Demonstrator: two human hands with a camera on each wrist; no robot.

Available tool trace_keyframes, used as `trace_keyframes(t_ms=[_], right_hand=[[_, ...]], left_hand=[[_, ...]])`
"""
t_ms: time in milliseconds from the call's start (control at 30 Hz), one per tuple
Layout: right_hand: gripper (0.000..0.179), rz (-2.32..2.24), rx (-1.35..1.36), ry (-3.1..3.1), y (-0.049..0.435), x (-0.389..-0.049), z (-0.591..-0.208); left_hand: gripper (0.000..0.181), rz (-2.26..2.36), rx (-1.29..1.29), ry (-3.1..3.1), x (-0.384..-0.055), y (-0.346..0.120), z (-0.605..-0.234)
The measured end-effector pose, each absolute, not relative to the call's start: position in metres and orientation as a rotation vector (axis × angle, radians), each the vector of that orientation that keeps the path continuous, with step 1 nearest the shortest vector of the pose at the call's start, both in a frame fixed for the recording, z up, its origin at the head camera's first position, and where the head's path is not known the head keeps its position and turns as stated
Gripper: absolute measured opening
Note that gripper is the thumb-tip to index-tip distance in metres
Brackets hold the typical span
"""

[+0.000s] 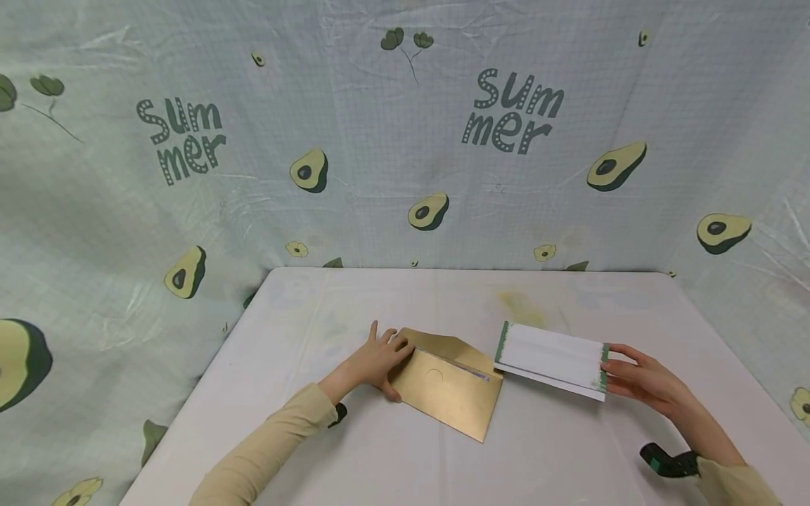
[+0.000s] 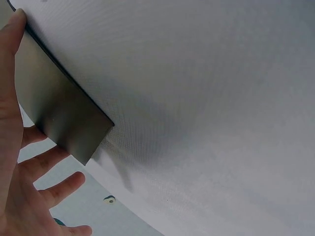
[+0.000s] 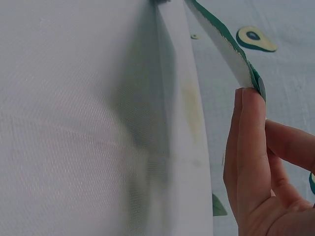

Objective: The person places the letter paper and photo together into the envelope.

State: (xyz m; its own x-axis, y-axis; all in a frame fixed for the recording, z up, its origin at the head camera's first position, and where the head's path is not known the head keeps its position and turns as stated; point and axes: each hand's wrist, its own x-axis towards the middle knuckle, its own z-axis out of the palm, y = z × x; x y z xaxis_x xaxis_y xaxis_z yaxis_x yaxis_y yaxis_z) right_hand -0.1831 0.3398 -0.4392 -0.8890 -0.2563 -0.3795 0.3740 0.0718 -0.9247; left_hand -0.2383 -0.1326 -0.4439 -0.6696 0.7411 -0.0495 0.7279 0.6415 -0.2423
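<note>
My left hand grips the left end of a gold envelope, thumb along the near edge and fingertips at the far one. Its pointed flap is folded back, away from me. A thin pale strip shows along the envelope's mouth. To the right, my right hand pinches the right end of a white folded card with green borders, held tilted beside the envelope. The right wrist view catches the card nearly edge-on, between thumb and fingers.
Both hands work over a table with a white cover. A yellowish stain marks the cover behind the card. A pale curtain printed with avocados and lettering hangs behind the table and along its sides.
</note>
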Motion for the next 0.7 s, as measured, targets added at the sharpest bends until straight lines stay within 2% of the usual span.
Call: trace_keyframes(t_ms=[200, 333, 567, 700], right_hand=[[0.044, -1.830, 0.121, 1.976, 0.332, -0.189, -0.438], [0.040, -1.799, 0.113, 2.030, 0.327, -0.193, -0.437], [0.056, -1.727, 0.118, 2.120, 0.321, -0.199, -0.434], [0.060, -1.685, 0.120, 2.163, 0.317, -0.203, -0.433]], left_hand=[[0.100, 0.372, -1.263, -2.788, -0.239, -0.132, -0.444], [0.100, 0.363, -1.267, -2.784, -0.239, -0.132, -0.445], [0.100, 0.356, -1.264, -2.796, -0.239, -0.132, -0.444], [0.100, 0.349, -1.270, -2.797, -0.239, -0.133, -0.444]])
